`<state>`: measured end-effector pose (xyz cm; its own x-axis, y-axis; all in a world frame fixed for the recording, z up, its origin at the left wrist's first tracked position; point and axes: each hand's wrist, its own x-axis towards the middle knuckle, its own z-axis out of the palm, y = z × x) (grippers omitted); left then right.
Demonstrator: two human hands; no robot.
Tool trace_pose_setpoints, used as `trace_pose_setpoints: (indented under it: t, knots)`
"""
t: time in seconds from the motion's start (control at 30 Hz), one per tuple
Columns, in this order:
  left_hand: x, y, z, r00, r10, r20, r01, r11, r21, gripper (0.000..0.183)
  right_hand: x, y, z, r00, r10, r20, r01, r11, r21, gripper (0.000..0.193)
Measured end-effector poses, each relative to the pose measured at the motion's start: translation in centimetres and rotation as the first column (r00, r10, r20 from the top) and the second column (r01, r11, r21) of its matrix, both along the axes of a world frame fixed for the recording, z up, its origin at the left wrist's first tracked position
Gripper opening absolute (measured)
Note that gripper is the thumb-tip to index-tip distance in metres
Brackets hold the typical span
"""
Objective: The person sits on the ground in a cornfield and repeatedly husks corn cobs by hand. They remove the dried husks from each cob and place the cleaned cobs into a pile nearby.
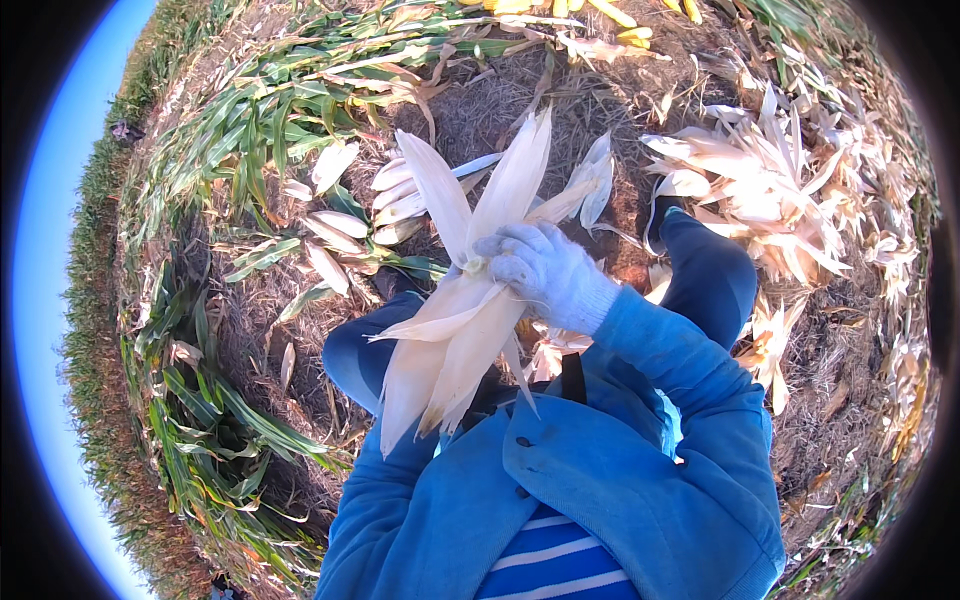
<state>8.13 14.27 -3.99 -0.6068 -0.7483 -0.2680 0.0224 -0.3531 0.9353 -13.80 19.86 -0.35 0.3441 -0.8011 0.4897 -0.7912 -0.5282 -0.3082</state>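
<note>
Pale, dry corn husks (455, 345) spread out in front of my body, some leaves fanned upward and others hanging toward my lap. My right hand (548, 272), in a white knit glove, is closed around them near their round stem end (474, 267). Behind the hanging leaves my left hand is hidden; only the blue left sleeve (392, 470) shows, running up beneath them. Whether an ear sits inside the husks cannot be seen. Several ears in pale husks (335, 230) lie on the ground just beyond my left knee.
A heap of stripped husks (770, 195) lies beyond my right knee (712, 270). Bare yellow ears (610, 12) lie at the far edge. Green and drying corn stalks (270, 125) cover the ground to the left, with standing crop (95, 330) behind.
</note>
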Motion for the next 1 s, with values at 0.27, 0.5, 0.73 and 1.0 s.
trace_pose_setpoints:
  t: [0.27, 0.5, 0.73, 1.0]
  knots:
    - [0.4, 0.4, -0.2, 1.000, -0.011, 0.013, 0.011, 1.000, -0.008, 0.053, 1.3, 0.5, 0.7, 0.921, 0.031, 0.389, -0.132, 0.962, 0.237, 0.053]
    - [0.3, 1.1, -0.1, 1.000, -0.008, 0.019, 0.008, 1.000, 0.016, 0.053, 2.2, -0.7, -1.5, 0.656, -0.167, 0.736, -0.105, 0.946, 0.308, 0.039]
    - [-2.8, 0.9, -1.0, 1.000, 0.006, -0.006, -0.006, 1.000, 0.027, 0.052, 0.7, -2.3, -1.4, -0.665, -0.466, 0.583, -0.607, 0.793, -0.059, 0.023]
    - [-0.4, 0.7, -0.5, 1.000, 0.029, -0.007, -0.028, 0.999, 0.035, 0.052, -2.9, 1.1, 2.6, 0.727, -0.351, 0.590, 0.131, 0.914, 0.383, 0.038]
